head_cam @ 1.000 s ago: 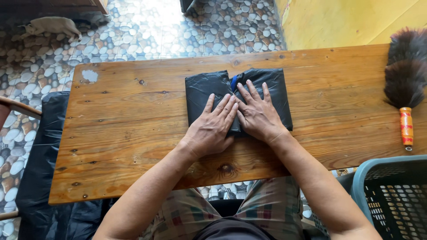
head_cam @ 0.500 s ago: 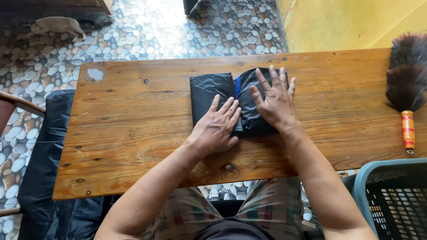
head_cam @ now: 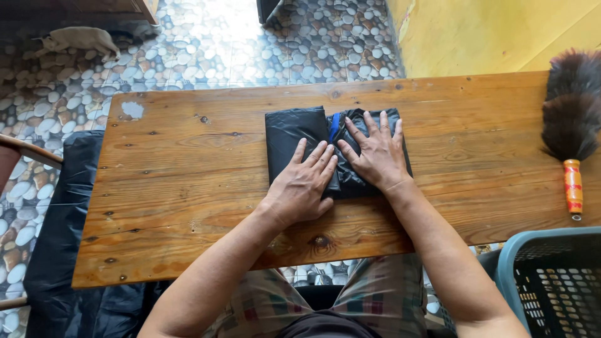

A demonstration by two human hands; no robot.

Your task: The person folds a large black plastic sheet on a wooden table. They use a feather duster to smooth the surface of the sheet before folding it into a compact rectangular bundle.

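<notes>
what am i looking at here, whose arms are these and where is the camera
The camera sits on a person's head and looks down, so the two bare arms are that person's own. Both hands lie flat on a folded black garment in the middle of a wooden table: the left hand on its lower middle, the right hand on its right half. Neither hand grips anything; they press down with open palms. On the table's right end lies a feather duster with an orange handle. A teal plastic basket stands at lower right, off the table, above a pebble-patterned floor.
</notes>
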